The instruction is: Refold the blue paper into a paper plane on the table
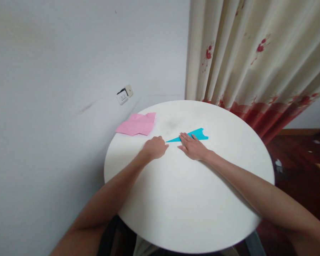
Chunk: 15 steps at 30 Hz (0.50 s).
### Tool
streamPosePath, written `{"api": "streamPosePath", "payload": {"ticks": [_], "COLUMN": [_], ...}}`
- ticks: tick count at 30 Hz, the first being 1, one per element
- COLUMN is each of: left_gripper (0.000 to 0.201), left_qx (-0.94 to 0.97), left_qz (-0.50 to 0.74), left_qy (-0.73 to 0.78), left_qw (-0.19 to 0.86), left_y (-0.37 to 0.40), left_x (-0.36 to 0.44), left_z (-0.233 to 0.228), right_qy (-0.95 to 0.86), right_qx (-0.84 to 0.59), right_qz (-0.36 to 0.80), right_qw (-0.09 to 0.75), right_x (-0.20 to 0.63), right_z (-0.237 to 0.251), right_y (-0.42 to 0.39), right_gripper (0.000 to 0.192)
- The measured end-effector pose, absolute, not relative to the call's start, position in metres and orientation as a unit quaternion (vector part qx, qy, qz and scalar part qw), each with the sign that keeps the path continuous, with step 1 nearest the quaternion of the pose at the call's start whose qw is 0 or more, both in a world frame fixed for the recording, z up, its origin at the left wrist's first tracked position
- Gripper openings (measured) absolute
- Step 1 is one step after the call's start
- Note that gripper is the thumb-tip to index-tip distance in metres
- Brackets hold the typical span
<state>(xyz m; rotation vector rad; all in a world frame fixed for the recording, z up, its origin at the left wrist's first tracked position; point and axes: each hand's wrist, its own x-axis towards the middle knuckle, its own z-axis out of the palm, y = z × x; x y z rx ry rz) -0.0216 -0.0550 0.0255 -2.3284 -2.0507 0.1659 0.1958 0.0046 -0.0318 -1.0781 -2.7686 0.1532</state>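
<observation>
The grey wall [69, 53] fills the left of your view, and a cream curtain [256, 53] with red flower prints hangs at the right, its red hem falling behind the far edge of the bench. In front of you stands the round white bench [189, 199], with both your forearms stretched across it. A pink folded paper [137, 124] lies near the bench's far left edge, well apart from your hands. Near the middle of the far half lies the blue folded paper [196, 134], a long narrow triangle with its sharp tip pointing left. Your right hand [193, 146] lies flat and spread on it, fingers extended, pressing its lower edge to the bench. Your left hand [155, 147] is curled into a loose fist just beside the paper's tip; whether it touches the tip is hard to tell. A small white wall socket [124, 95] sits tilted on the wall beyond the pink paper.
</observation>
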Motion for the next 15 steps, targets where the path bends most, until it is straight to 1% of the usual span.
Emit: {"api": "streamPosePath", "payload": {"ticks": [2,3,5,7,10,15], "left_gripper": [0.042,0.043,0.041,0.046,0.052,0.062], "left_qx": [-0.712,-0.711,-0.751,-0.802,-0.847,-0.855], "left_qz": [0.019,-0.012,-0.078,-0.106,-0.081,-0.010], "left_qy": [-0.702,-0.703,-0.656,-0.588,-0.525,-0.516], "left_qw": [0.002,0.007,0.010,-0.007,-0.035,-0.060], "left_y": [-0.046,-0.041,-0.033,-0.029,-0.031,-0.037], "left_x": [-0.028,-0.030,-0.032,-0.028,-0.019,-0.011], "left_z": [0.025,0.023,0.015,0.003,-0.015,-0.023], "right_qy": [-0.928,-0.928,-0.928,-0.928,-0.927,-0.923], "right_qx": [-0.360,-0.360,-0.360,-0.361,-0.363,-0.373], "right_qz": [0.052,0.053,0.051,0.049,0.050,0.054], "right_qw": [0.079,0.078,0.079,0.079,0.076,0.077], "right_x": [0.196,0.196,0.196,0.197,0.197,0.196], "right_z": [-0.031,-0.031,-0.032,-0.032,-0.034,-0.035], "right_y": [0.004,0.004,0.004,0.004,0.006,0.006], "right_gripper": [0.071,0.070,0.069,0.067,0.064,0.063]}}
